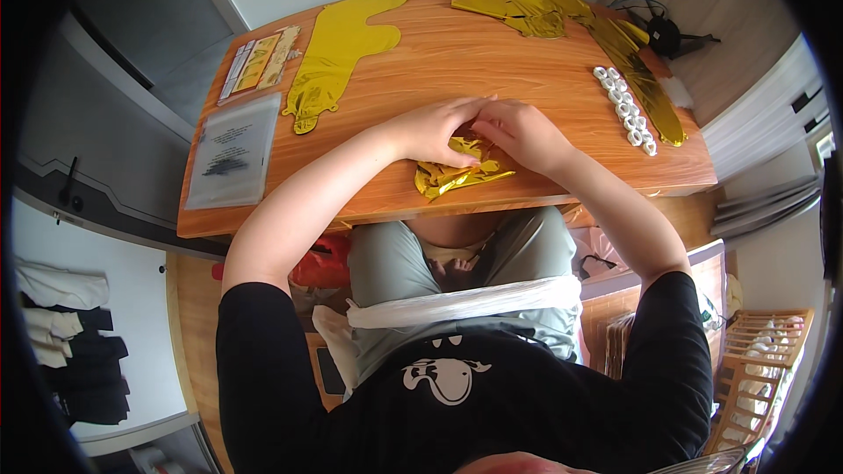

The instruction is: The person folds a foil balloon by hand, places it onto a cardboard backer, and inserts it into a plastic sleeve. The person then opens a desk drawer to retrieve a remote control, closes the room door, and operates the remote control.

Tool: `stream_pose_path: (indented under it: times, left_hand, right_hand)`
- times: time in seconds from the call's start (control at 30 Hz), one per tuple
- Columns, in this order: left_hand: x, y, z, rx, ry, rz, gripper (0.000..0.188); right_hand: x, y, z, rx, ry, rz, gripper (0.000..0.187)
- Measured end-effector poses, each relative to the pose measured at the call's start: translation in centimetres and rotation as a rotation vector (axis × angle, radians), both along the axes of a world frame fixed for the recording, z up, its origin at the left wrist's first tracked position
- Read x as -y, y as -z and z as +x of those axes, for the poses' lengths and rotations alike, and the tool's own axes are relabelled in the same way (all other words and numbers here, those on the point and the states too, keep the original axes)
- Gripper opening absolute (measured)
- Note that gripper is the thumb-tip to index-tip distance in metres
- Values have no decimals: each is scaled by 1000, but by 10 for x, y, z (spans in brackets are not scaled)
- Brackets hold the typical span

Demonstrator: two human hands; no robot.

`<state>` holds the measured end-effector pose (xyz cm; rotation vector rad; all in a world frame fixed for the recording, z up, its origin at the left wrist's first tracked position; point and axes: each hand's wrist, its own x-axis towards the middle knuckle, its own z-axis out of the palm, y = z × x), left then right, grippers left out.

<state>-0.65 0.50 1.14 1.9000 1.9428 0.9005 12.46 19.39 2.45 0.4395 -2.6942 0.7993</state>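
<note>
Near the table's front edge, a crumpled and folded gold foil balloon [452, 177] lies beneath both my hands. My left hand [432, 130] curves around it with the thumb pressed on the foil. The fingers of my right hand [525, 133] are bent and drawn together at the foil's upper part, meeting the left fingertips. What sits between the fingertips is partly hidden. A flat, uninflated gold foil balloon [338, 53] stretches across the table to the left. More flat gold foil balloons [628, 53] lie overlapping at the far right.
Two rows of small white rolls [625, 110] stand on the right of the wooden table [421, 61]. To the left are a clear plastic bag [230, 154] and a flat packet [255, 63]. A black device with antennas [665, 35] sits at the far right corner, cables behind it.
</note>
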Motion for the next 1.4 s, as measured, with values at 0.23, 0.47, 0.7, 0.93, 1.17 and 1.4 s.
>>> stream_pose_path:
  times: [0.23, 0.47, 0.7, 0.93, 1.17, 1.4]
  left_hand:
    - [2, 2, 9, -364, 5, -145, 81]
    - [15, -3, 36, -358, -233, -347, 86]
    - [15, -28, 31, -412, -199, -390, 88]
    - [16, 8, 37, -466, -103, -193, 83]
    - [17, 8, 36, -525, -81, -136, 80]
    - [18, 12, 37, -534, -79, -103, 73]
  right_hand:
    - [18, 4, 38, -63, 11, 144, 13]
    - [4, 4, 30, 20, -108, 48, 13]
    - [-20, 6, 12, 18, -299, 5, 18]
    - [-22, 5, 11, 29, -364, -28, 15]
    - [-12, -8, 34, 164, -241, 18, 35]
    - [-1, 2, 61, -122, -139, 138, 46]
